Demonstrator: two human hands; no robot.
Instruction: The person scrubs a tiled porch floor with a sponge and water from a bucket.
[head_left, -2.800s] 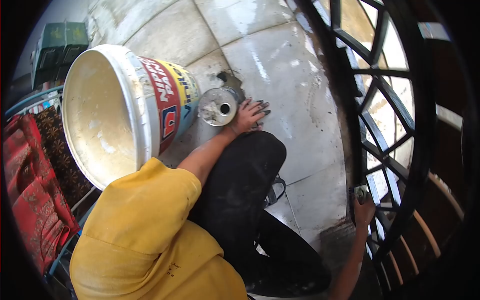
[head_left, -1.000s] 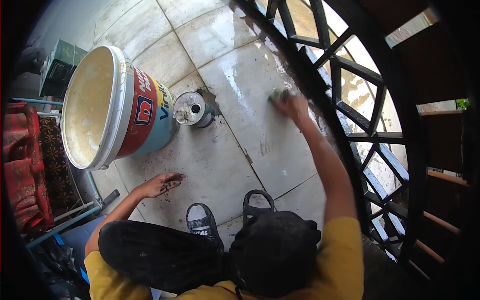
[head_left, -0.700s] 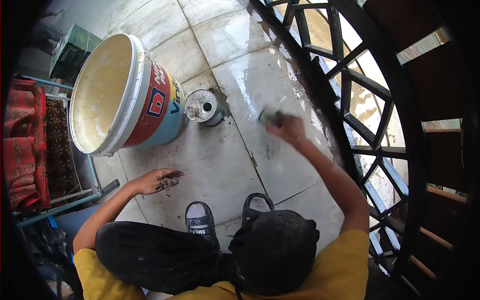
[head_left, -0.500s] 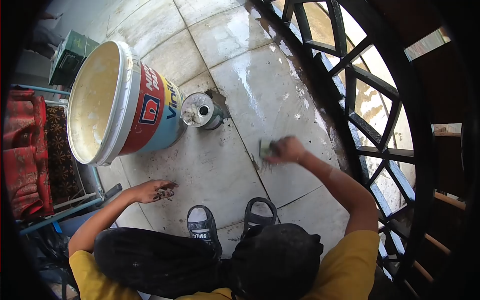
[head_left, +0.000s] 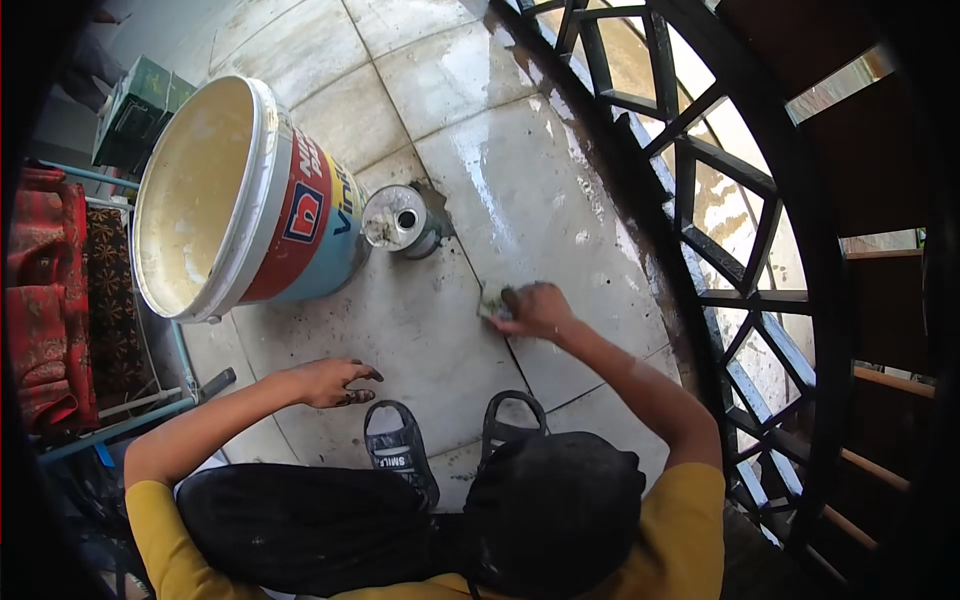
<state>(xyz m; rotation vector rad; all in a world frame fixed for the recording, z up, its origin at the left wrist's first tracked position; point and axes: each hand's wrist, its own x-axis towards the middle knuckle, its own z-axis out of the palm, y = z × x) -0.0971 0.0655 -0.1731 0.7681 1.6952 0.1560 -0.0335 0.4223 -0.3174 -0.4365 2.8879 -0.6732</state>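
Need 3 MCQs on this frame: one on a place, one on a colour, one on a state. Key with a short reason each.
1. Where does the small metal can stand?
A) on a shelf
B) on the floor right beside the paint bucket
C) on a chair

2. What colour is the person's shirt?
A) yellow
B) white
C) green

3. What is the right hand doing?
A) hanging free in the air
B) gripping a ladder rung
C) holding a small pad down on the floor tile

Key: 1 B, the can sits on the tiles next to the bucket's side. 2 A, yellow shows at both shoulders. 3 C, the fingers close on the pad, low on the tile.
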